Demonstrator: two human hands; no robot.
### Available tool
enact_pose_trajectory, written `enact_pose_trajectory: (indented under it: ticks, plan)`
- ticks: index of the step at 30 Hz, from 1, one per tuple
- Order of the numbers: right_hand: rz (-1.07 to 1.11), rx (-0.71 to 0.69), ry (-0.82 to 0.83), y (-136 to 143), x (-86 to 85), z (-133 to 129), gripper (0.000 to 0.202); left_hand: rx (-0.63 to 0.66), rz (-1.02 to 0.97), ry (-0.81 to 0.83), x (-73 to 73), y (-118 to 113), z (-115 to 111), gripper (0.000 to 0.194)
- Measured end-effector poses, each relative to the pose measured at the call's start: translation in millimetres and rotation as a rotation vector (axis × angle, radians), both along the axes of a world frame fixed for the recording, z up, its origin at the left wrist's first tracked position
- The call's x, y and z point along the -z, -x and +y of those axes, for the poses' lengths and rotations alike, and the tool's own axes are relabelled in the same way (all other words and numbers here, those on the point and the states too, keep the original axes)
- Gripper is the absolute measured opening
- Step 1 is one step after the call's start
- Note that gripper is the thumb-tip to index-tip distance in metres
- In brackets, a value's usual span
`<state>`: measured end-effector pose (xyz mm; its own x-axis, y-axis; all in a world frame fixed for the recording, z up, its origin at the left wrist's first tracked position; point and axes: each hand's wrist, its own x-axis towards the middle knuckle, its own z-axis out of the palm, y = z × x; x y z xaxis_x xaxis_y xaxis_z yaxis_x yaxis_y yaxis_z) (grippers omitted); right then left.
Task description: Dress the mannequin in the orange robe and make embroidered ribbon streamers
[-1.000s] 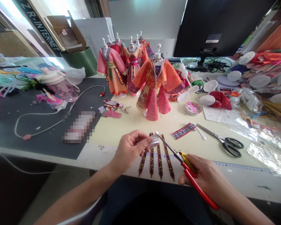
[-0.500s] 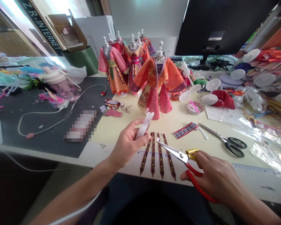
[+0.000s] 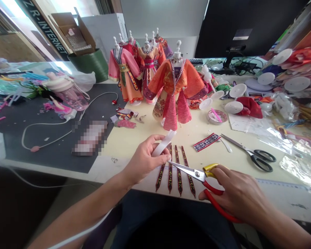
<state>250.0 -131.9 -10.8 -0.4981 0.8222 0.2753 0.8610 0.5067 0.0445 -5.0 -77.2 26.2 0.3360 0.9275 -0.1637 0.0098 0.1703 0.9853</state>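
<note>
My left hand (image 3: 147, 157) is closed in a pinch, thumb against fingers, on a looped white strip (image 3: 163, 144) that sticks up above the bench (image 3: 119, 145). My right hand (image 3: 232, 188) is wrapped around the red-and-yellow handles of a pair of scissors (image 3: 188, 170), with the handles spread somewhat apart. The tips reach right up to my left thumb; I can't tell whether they touch the strip.

I'd judge the cutting as partway along: a good length of white is in my fingers, so there is strip left to trim. Four dark flowered ribbons (image 3: 179, 174) lie side by side just below, their near ends pointed, and they look cut and ready. None is fixed to anything yet.

My left hand covers part of the leftmost ribbon, and the scissors cross above the others, so a dropped snip could land among them. To the right lie a patterned band (image 3: 206, 142) and black-handled scissors (image 3: 245, 148), clear of my work. Fabric scraps (image 3: 125, 123) and an orange robe on a stand (image 3: 190, 81) sit farther back, and a small round dish (image 3: 219, 121) is near the robe.
</note>
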Motion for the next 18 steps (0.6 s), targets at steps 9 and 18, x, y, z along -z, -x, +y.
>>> enact_pose_trajectory:
  ticks: [9, 18]
  plan:
    - [-0.024, -0.023, 0.001, 3, -2.1, 0, 0.03, -0.166, 0.066, -0.144, 4.8, 1, 2, 0.034]
    - [-0.037, 0.2, 0.135, -34, 5.9, -3, 0.036, -0.289, 0.172, -0.2, 11.7, 10, 7, 0.038]
